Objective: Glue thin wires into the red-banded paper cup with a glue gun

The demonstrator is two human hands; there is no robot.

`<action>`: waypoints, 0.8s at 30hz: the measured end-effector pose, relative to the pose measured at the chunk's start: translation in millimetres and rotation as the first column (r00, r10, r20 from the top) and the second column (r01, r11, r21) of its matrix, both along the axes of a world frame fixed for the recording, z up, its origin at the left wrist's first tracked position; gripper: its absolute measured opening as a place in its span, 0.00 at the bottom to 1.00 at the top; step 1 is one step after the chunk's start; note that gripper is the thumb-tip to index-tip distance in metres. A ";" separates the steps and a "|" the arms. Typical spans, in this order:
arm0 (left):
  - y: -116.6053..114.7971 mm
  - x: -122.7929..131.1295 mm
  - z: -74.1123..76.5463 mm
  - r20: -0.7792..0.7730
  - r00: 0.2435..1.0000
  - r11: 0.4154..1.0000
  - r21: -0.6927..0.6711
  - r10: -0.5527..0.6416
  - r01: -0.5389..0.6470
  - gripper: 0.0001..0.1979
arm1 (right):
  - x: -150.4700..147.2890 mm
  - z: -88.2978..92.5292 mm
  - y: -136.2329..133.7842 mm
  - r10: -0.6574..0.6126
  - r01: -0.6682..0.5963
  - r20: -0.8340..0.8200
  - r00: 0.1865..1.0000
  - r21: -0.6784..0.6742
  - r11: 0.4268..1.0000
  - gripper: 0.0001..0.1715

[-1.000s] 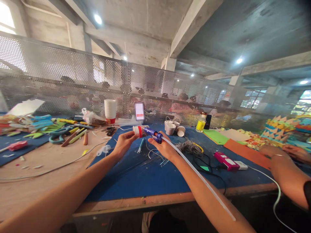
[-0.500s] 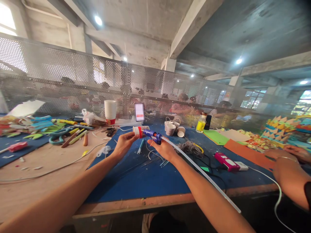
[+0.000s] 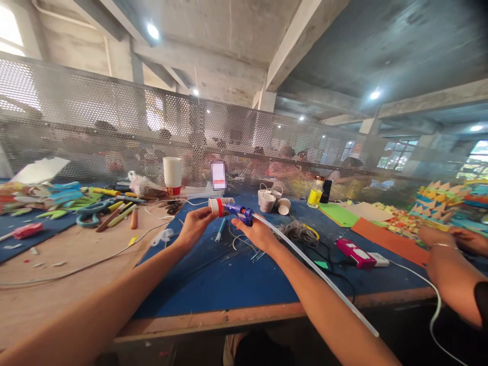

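My left hand (image 3: 198, 223) is closed around a paper cup (image 3: 214, 206) with a red band, held on its side above the blue mat (image 3: 183, 284). In my right hand (image 3: 255, 234) is a blue hot glue gun (image 3: 241, 213), its nozzle end at the cup. A long, clear glue stick (image 3: 324, 277) sticks out of the back of the gun and runs over my right forearm. Whether the nozzle touches the cup I cannot tell. Behind the gun stand several small cups with cord handles (image 3: 268, 201), and one cup (image 3: 284, 206) lies tipped over.
A stack of paper cups (image 3: 173, 175), scissors (image 3: 89, 216) and knives lie left. Coiled cord (image 3: 297, 231), a yellow-labelled bottle (image 3: 315, 193) and a magenta device (image 3: 355, 254) are right. A co-worker's hands (image 3: 444, 241) are at far right. A perforated metal screen (image 3: 236, 122) stands behind.
My hands, the cup and the glue gun stay almost in place. The co-worker's hands at the far right have shifted slightly.
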State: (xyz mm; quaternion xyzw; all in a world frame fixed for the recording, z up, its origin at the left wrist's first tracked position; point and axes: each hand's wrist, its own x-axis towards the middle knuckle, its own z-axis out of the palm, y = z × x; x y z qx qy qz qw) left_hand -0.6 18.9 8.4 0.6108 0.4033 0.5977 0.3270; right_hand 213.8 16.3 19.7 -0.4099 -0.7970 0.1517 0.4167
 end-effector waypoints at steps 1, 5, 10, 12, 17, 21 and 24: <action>0.5 -0.2 -0.6 -0.002 1.000 1.000 0.004 -0.003 0.003 0.20 | 0.1 0.0 0.1 -0.004 0.004 0.002 1.000 0.002 1.000 0.27; 2.3 -0.8 -2.8 -0.016 1.000 1.000 0.017 0.008 -0.008 0.20 | 0.2 0.6 -0.1 -0.021 0.021 0.011 1.000 0.004 1.000 0.28; 2.5 -0.8 -3.1 0.000 1.000 1.000 0.007 -0.002 0.002 0.20 | 0.1 0.1 -0.1 -0.022 0.021 0.019 1.000 0.008 1.000 0.26; 2.8 -0.9 -2.9 -0.002 1.000 1.000 0.006 -0.006 0.006 0.21 | 0.1 0.1 -0.1 -0.019 0.019 0.020 1.000 0.011 1.000 0.26; 4.2 -2.0 -3.7 0.010 1.000 1.000 0.001 -0.010 0.010 0.20 | 0.0 1.2 -1.2 -0.012 0.012 0.015 1.000 0.012 1.000 0.25; 3.5 -2.3 -3.2 0.003 1.000 1.000 0.002 -0.012 0.012 0.20 | 0.0 2.2 -3.0 -0.017 0.017 0.009 1.000 0.013 1.000 0.24; 2.5 -1.7 -2.4 0.005 1.000 1.000 0.000 -0.011 0.011 0.20 | 0.0 2.4 -3.3 -0.029 0.029 0.018 0.999 0.024 0.999 0.24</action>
